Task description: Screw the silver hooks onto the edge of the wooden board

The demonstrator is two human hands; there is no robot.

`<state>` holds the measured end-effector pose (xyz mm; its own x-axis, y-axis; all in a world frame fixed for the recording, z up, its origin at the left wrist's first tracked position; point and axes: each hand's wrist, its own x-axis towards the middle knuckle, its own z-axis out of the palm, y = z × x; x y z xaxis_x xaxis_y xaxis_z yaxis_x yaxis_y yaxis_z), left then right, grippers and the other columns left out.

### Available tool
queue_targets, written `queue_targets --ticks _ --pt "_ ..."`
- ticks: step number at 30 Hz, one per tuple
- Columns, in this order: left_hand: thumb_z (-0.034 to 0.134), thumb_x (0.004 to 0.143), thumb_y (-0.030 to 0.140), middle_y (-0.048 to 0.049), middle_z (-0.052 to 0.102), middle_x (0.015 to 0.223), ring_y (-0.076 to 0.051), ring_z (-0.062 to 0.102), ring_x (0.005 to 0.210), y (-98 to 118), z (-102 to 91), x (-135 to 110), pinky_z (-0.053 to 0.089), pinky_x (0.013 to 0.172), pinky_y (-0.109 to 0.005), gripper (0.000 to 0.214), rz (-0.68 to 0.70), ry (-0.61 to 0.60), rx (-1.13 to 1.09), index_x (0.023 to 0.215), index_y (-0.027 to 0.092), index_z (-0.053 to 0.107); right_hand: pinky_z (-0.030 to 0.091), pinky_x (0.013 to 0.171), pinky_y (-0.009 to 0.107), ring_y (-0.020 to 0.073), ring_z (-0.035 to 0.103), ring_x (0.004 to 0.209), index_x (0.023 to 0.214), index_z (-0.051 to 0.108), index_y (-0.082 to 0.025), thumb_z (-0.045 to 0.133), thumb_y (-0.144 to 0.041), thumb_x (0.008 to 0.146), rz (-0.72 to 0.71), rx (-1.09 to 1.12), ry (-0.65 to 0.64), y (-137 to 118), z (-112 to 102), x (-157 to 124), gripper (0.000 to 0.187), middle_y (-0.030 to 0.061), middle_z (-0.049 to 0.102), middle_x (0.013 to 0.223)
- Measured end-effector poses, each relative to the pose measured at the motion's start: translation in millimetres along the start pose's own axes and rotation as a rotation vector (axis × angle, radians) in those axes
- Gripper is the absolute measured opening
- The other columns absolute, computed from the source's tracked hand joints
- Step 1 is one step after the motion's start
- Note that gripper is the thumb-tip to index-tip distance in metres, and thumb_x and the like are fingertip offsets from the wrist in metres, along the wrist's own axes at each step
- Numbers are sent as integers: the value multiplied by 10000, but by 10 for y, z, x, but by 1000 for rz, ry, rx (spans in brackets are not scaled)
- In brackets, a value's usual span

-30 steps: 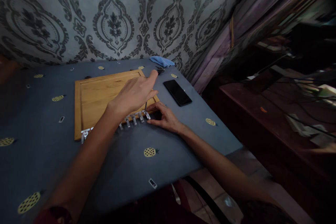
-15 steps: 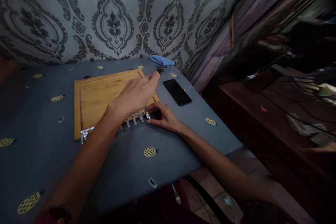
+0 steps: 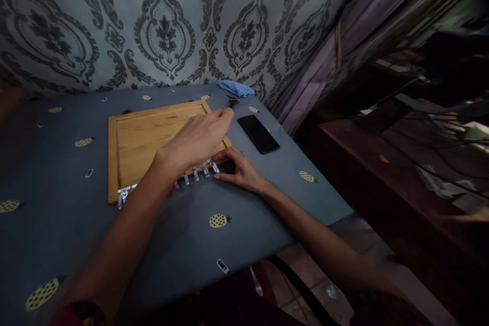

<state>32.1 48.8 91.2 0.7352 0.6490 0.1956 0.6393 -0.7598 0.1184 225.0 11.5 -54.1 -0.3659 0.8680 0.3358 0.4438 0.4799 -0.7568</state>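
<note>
A wooden board with a raised frame [image 3: 148,137] lies flat on the table, and a silver metal hook rack [image 3: 195,173] runs along its near edge, hooks pointing toward me. Reaching across the board, my left hand [image 3: 200,135] is closed above the rack's right end. Whatever it grips is hidden under the fingers. My right hand [image 3: 242,173] holds the right end of the rack between thumb and fingers, at the board's near right corner. My left forearm covers part of the rack.
Right of the board lies a black phone [image 3: 259,134]. Behind it are small dark scissors [image 3: 234,101] and a blue cloth [image 3: 236,88] near the patterned wall. The table [image 3: 267,214] has a grey pineapple-print cover. A dark red surface [image 3: 367,163] with cables stands further right.
My left hand has turned slightly at the wrist, its knuckles shifting a little right. A thin shaft seen beneath it earlier is now hardly visible. My right hand stays in place.
</note>
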Motion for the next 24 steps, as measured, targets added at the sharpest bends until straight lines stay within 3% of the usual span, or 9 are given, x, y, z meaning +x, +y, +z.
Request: queue_targets --ticks 13,19,24 --pt "462 939 70 -128 681 1156 -281 666 982 -39 -4 -24 488 800 -371 267 -27 1 -20 1174 185 517 585 981 479 275 694 1081 1148 678 -224 825 -478 871 -9 -22 -9 -27 -13 8 403 100 730 1135" --pt "486 997 164 -85 665 1072 -274 653 1015 -85 -110 -92 481 846 -354 156 -60 178 -172 1116 253 532 570 1011 492 278 691 1105 1151 680 -227 842 -442 864 -10 -34 -15 -22 -12 11 393 101 735 1160" --pt "493 1012 210 -77 639 986 -279 652 985 -124 -182 -109 474 843 -366 102 -72 171 -287 1096 253 533 575 991 470 271 696 1091 1157 673 -225 825 -484 870 1 -5 -14 -6 -7 5 415 105 728 1180"
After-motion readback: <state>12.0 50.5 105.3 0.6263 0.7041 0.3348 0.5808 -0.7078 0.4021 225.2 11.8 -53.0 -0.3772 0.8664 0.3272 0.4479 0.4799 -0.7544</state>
